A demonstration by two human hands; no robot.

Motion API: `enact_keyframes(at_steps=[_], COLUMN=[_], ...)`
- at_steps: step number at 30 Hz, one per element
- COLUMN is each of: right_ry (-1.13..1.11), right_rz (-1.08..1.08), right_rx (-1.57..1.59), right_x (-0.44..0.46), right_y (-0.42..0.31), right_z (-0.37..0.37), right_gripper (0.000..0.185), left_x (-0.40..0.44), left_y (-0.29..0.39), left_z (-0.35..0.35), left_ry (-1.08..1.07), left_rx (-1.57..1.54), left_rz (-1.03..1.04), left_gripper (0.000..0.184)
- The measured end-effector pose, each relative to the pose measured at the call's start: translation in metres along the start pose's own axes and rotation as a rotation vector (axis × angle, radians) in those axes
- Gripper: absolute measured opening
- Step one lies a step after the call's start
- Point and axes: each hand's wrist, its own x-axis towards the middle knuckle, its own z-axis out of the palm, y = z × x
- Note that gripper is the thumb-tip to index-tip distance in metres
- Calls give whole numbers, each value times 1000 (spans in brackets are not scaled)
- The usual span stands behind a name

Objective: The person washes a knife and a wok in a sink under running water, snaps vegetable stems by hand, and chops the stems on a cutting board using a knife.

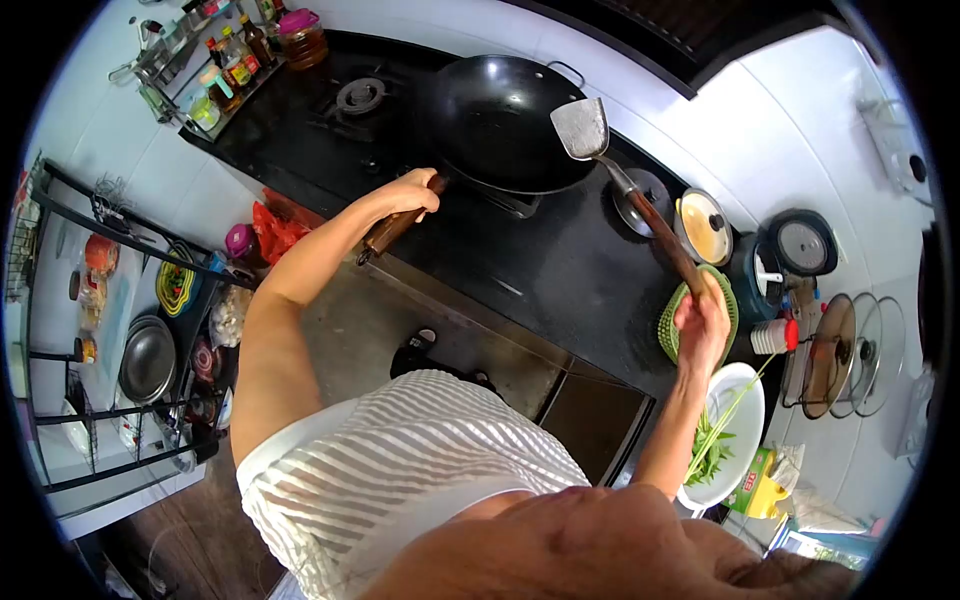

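A black wok [490, 120] rests over the stove at the back of the counter, its inside dark and shiny. My left hand [408, 194] is wrapped around the wok's wooden handle [395, 228]. In my right hand [703, 322] is a wok spatula [655, 222], gripped near the end of its long wooden handle. The spatula's metal blade [581, 128] is raised over the wok's right rim, apart from the pan as far as I can tell. Below my right hand stands a white bowl [748, 420] with green leaves [712, 448] in it.
A gas burner [360, 97] lies left of the wok, near a rack of bottles [235, 65]. To the right are a pot lid [640, 203], a light-coloured pot [704, 228], a green basket [725, 310] and upright glass lids [832, 355]. Shelving [110, 415] flanks my left.
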Motion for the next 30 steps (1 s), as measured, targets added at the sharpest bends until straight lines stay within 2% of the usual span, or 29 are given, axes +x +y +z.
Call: enact_keyframes(at_steps=[4,7,8,9,11,13,15,16,18,19,20,22,24,25,27,30], right_ry=[40,-111,-159,-278,-349,-438,-500,-514,-524,-526,-513,-512,-460,-442,-212,-17], right_rz=[35,-202,-447,-886,-717,-753,-796,-795,-784,-742,-717,-380,-405,-604,-617,-541], right_rx=[-320,-785,-1028,-1195,-1407,-1455,-1462,-1455,-1510,-1531,-1547,-1511,-1515,-1548,-1510,-1390], right_x=[60,90,94,110,105,99,89,84,79,76,71,65,52,43,24,-12], right_y=[14,36,41,60,67,77,83,89,104,110,116,124,118,114,109,115], right_z=[64,101,117,113,129,133,139,140,133,129,128,128,126,134,146,140], right_gripper=[31,28,27,29,34,40,43,43,43,40,40,40,41,43,45,44], left_x=[8,9,14,20,27,35,31,8,-42,-81,-104,-136,-153,-158,-159,-152], left_y=[-11,-11,-16,-20,-23,-35,-3,28,86,109,128,147,151,149,147,149], left_z=[-36,-59,-66,-71,-81,-81,-85,-83,-75,-76,-76,-76,-80,-81,-85,-90], left_ry=[-72,-121,-132,-136,-218,127,92,-33,-383,-560,-674,-923,-1136,-1226,-1412,-1667], left_rx=[54,185,226,261,330,634,406,116,-333,-510,-560,-594,-583,-576,-588,-629], left_rz=[74,80,99,118,79,614,651,649,946,950,1099,1276,1398,1444,1506,1543], left_gripper=[23,24,24,24,36,49,57,53,45,45,46,43,39,38,35,30])
